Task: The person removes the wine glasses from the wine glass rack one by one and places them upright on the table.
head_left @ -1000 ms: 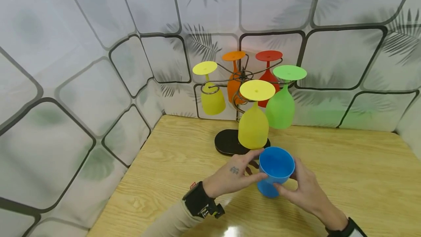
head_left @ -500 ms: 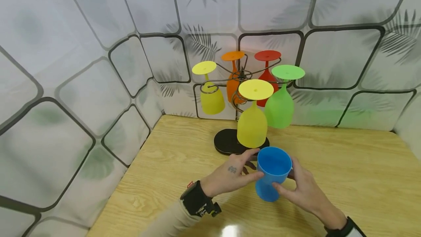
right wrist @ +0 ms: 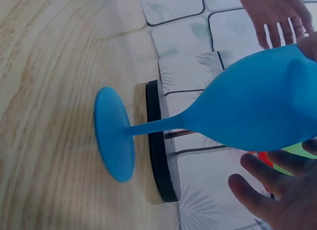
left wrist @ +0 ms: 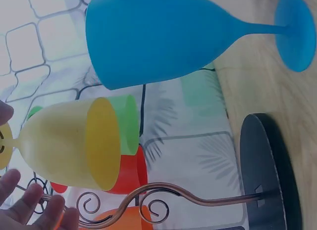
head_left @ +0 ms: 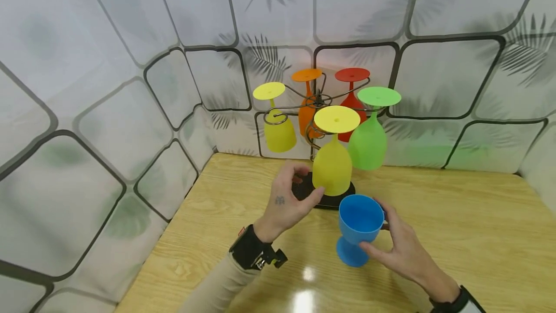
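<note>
The right hand point(head_left: 404, 250) grips the blue goblet point(head_left: 359, 226) by its bowl; the left hand point(head_left: 284, 202), half-spread, holding nothing, might knock the near yellow goblet point(head_left: 332, 168) by drifting right.

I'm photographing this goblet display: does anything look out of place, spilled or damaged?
I see no spill or damage. The only odd one out is the blue goblet, held mouth up by the right hand, while the five other goblets hang upside down on the rack.
</note>
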A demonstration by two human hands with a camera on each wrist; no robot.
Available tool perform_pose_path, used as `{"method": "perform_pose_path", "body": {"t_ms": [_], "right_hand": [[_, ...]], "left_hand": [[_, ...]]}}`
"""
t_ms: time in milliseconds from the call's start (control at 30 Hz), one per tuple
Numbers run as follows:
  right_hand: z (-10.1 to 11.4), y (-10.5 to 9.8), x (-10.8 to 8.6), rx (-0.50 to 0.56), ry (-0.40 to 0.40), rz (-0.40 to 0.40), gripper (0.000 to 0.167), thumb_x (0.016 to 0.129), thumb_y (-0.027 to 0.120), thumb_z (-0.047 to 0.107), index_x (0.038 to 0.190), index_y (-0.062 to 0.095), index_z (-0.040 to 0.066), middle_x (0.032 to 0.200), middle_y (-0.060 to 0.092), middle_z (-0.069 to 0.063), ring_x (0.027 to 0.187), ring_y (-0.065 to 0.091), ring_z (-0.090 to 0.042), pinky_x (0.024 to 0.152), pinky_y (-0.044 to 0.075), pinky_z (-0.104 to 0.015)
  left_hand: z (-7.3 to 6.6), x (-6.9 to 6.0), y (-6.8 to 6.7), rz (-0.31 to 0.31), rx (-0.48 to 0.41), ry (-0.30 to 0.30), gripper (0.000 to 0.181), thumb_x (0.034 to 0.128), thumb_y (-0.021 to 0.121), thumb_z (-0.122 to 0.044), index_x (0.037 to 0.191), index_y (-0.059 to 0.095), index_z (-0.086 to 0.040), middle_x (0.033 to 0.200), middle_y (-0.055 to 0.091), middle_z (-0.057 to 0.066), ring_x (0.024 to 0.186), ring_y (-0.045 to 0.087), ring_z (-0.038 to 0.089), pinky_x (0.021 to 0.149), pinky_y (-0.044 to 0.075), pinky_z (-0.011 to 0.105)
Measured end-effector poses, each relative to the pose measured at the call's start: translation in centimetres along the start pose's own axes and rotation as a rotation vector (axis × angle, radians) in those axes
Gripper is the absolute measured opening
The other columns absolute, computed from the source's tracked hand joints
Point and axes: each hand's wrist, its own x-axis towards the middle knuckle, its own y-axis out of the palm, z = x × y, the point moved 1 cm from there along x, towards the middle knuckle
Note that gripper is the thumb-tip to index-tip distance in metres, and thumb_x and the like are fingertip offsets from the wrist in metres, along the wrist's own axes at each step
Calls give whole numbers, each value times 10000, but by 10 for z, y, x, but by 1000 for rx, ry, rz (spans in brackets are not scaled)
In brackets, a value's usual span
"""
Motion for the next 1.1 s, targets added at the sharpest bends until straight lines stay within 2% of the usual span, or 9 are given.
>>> {"method": "perform_pose_path", "body": {"t_ms": [133, 200, 333, 400, 533, 667, 833, 1100], "right_hand": [[3, -5, 5, -24, -53, -39, 960, 801, 856, 164, 1582, 303, 80, 1470, 529, -181, 1204, 606, -360, 874, 571, -502], [5, -7, 8, -26, -72, -50, 963, 802, 850, 145, 1592, 301, 112, 1515, 494, -162, 1246, 583, -347, 954, 539, -427], [12, -11, 16, -12, -118, -53, 940, 802, 837, 113, 1588, 323, 106, 1530, 484, -121, 1327, 531, -282, 1054, 400, -164], [16, -13, 22, -2, -154, -55, 919, 808, 820, 100, 1586, 332, 94, 1538, 480, -118, 1373, 499, -223, 1069, 346, -103], [25, -17, 36, -4, -229, -62, 867, 837, 783, 100, 1585, 346, 78, 1574, 449, -131, 1411, 460, -133, 1072, 375, -122], [33, -20, 46, -7, -252, -52, 800, 877, 757, 120, 1578, 373, 91, 1614, 393, -108, 1425, 442, -163, 1107, 341, -134], [37, -19, 47, 6, -261, -61, 749, 873, 753, 112, 1548, 429, 83, 1601, 394, -136, 1442, 427, -230, 1158, 244, -113], [41, -18, 48, 32, -309, -74, 739, 848, 769, 114, 1518, 465, 55, 1567, 419, -175, 1442, 420, -212, 1172, 269, -134]], "left_hand": [[1, 10, 4, -21, 7, -46, 681, 818, 811, -253, 1370, 500, -4, 1347, 565, 176, 1250, 561, 320, 928, 553, 485], [2, 13, 8, -13, -1, -55, 781, 801, 832, -257, 1442, 458, -13, 1408, 540, 174, 1292, 533, 333, 961, 539, 500], [3, 16, 15, 18, -23, -61, 877, 792, 859, -242, 1514, 405, -39, 1424, 541, 153, 1272, 552, 314, 961, 555, 441], [3, 16, 17, 31, -48, -69, 885, 795, 865, -215, 1526, 395, -48, 1425, 542, 149, 1258, 565, 298, 958, 560, 409], [3, 17, 19, 40, -83, -63, 847, 814, 859, -162, 1519, 404, -45, 1438, 541, 155, 1270, 583, 296, 958, 572, 357], [2, 18, 20, 40, -93, -26, 774, 839, 838, -118, 1493, 437, -19, 1428, 554, 175, 1249, 612, 307, 943, 582, 322], [1, 17, 21, 46, -103, 6, 716, 858, 819, -105, 1473, 467, -5, 1405, 574, 176, 1226, 629, 287, 923, 588, 305], [-2, 11, 16, 48, -141, 43, 746, 836, 821, -37, 1478, 445, 18, 1388, 559, 207, 1213, 638, 309, 947, 574, 277]]}}
